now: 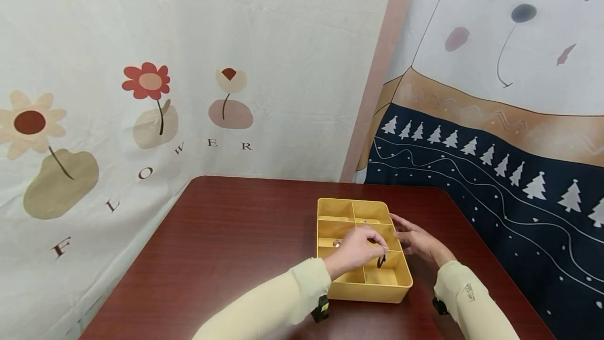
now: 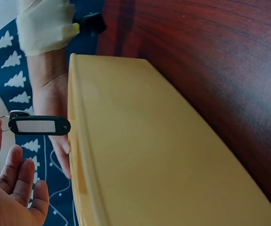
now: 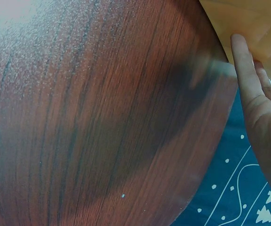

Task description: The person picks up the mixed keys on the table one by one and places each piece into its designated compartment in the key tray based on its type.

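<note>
A yellow divided box (image 1: 370,293) stands on the table. Above its near right compartment my left hand (image 1: 357,248) pinches a black key tag (image 1: 381,261) by its metal ring. In the left wrist view, the key tag (image 2: 39,125) shows a white label window, and the ring sits between thumb and finger of the left hand (image 2: 15,188). My right hand (image 1: 420,237) rests along the box's right side. Its fingers are fairly straight against the outer wall in the right wrist view, where the hand (image 3: 260,99) shows partly.
A small reddish, shiny item (image 1: 336,243) lies in the middle left compartment, too small to identify. The dark red wooden table (image 1: 236,235) meets a flower-print cloth (image 1: 292,67) behind and a navy tree-print cloth (image 1: 472,182) at the right.
</note>
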The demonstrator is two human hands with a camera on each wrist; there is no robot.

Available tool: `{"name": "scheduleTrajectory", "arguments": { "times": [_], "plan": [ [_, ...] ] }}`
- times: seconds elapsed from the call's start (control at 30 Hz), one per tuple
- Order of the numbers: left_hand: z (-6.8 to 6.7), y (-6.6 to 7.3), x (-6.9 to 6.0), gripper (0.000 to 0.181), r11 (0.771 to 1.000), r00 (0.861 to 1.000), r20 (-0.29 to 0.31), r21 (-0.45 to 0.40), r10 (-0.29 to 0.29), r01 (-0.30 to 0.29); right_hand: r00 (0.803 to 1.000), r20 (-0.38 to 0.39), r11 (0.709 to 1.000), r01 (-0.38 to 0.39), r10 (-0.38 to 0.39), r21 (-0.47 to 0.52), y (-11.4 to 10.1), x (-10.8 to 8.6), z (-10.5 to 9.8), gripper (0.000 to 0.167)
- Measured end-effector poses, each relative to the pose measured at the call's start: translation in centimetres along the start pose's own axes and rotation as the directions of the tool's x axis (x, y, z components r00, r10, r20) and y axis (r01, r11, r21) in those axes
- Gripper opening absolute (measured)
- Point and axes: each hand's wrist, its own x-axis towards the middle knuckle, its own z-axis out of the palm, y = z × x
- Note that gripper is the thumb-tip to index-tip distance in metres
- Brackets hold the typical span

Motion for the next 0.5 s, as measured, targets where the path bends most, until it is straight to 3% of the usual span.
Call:
{"name": "scheduleTrajectory", "arguments": {
  "times": [0.23, 0.5],
  "plan": [
    [0.66, -0.22, -0.17, 0.004, 0.993, 0.99, 0.071, -0.01, 0.122, -0.121, 1.0, 0.003, 1.0, 0.003, -0.003, 0.017, 0.07, 0.07, -0.08, 0.067],
    [0.19, -0.2, -0.04, 0.006, 0.996, 0.993, 0.081, 0.0, 0.086, -0.086, 1.0, 0.006, 1.0, 0.002, -0.002, 0.016, 0.1, 0.06, -0.14, 0.067]
  ]
}}
